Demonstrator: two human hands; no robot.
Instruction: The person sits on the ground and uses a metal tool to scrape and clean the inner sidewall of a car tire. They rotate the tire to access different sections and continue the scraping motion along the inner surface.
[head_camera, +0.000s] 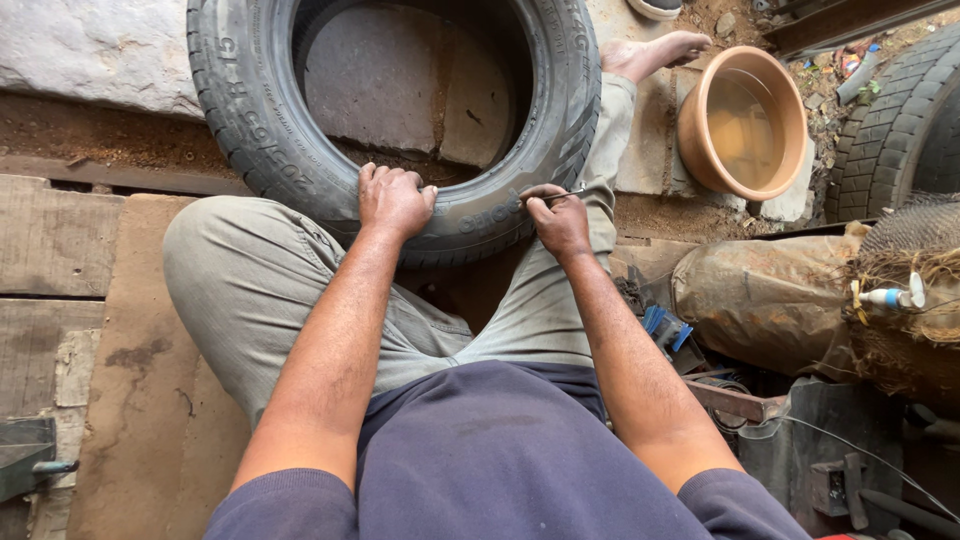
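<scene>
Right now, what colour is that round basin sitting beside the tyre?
The basin is terracotta orange, holding murky water; the head view shows it best.

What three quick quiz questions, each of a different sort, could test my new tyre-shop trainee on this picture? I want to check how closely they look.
1. True or false: the left hand grips the near sidewall of the black rubber tyre.
2. What does the right hand hold against the tyre? A) a hammer B) a thin metal tool C) a brush
3. Which round vessel stands to the right of the tyre, and what is in it?

Key: 1 true; 2 B; 3 the terracotta-coloured round basin, holding murky water.
</scene>
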